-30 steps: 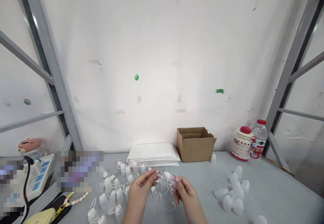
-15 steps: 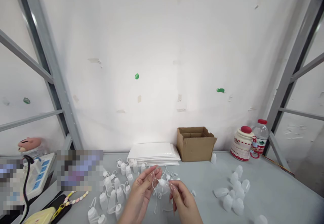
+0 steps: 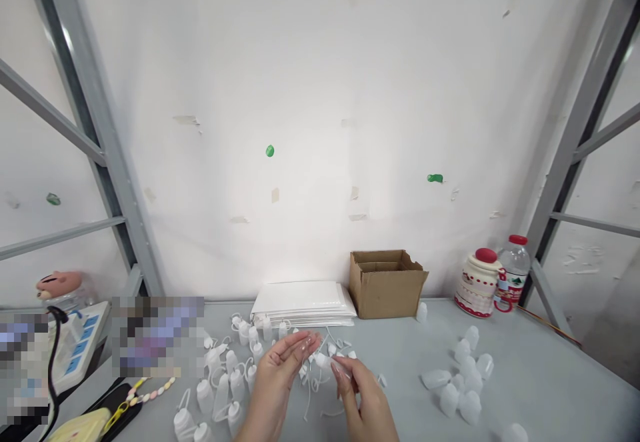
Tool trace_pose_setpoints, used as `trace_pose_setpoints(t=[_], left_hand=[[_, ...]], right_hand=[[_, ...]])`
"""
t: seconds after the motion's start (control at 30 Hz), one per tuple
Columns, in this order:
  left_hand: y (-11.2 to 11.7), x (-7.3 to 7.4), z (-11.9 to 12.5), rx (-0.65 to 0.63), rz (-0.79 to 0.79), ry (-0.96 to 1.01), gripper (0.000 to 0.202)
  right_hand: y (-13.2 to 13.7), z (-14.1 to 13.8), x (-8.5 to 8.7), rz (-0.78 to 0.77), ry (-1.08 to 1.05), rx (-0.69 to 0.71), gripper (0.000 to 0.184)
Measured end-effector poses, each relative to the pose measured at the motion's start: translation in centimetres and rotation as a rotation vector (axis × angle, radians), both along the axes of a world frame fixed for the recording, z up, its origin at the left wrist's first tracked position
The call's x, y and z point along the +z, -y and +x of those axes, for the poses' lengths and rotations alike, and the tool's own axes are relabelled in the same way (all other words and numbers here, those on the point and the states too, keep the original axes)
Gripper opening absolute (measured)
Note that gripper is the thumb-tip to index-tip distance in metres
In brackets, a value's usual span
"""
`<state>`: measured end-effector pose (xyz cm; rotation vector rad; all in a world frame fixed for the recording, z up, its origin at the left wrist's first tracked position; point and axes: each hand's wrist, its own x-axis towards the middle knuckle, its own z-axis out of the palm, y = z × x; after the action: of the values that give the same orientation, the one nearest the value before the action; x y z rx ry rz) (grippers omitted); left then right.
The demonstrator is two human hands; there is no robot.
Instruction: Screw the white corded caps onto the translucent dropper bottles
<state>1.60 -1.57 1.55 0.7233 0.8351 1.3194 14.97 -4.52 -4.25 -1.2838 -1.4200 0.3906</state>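
My right hand is closed on a small translucent white plastic bottle, which lies tilted between thumb and fingers. A white cap shows at the bottle's left end, pointing toward my left hand. The thumb and fingertips of my left hand are pressed together just above and left of that cap; what they pinch, if anything, is too small to make out. Beneath and behind the hands lie loose white caps with cords. Several capped bottles with looped cords stand left of my left hand.
Several capless bottles lie on the grey table at right. A stack of white envelopes and an open cardboard box sit by the wall. A decorated jar and a clear bottle stand far right; a power strip lies left.
My left fingertips have shifted slightly, and the thin cord loop seen beside them before is no longer visible. My right hand still grips the bottle, turned a little.
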Motion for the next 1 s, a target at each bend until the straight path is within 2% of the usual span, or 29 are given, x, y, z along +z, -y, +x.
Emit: trace_pose_setpoints(t=[0.1,0.23,0.47,0.67,0.83,1.0], left_hand=[[0.0,-0.4,0.2,0.019,0.022,-0.058,0.033],[0.1,-1.1,0.7,0.034,0.020,-0.103,0.032],[0.2,-1.4,1.1,0.020,-0.073,0.035,0.033],[0.2,-1.5,0.9,-0.061,-0.026,-0.016,0.032],[0.4,-1.8,1.1,-0.067,0.022,-0.081,0.032],[0.4,-2.0,1.3,-0.040,0.066,-0.143,0.031]], right_hand=[[0.1,0.0,-0.4,0.090,0.157,-0.087,0.037],[0.0,0.0,-0.6,0.123,0.226,-0.134,0.040],[0.0,0.0,0.3,0.046,0.121,-0.092,0.042],[0.1,-0.1,0.4,0.016,0.074,-0.080,0.044],[0.1,-0.3,0.3,0.002,0.062,-0.101,0.048],[-0.1,0.2,0.0,-0.015,0.105,-0.072,0.044]])
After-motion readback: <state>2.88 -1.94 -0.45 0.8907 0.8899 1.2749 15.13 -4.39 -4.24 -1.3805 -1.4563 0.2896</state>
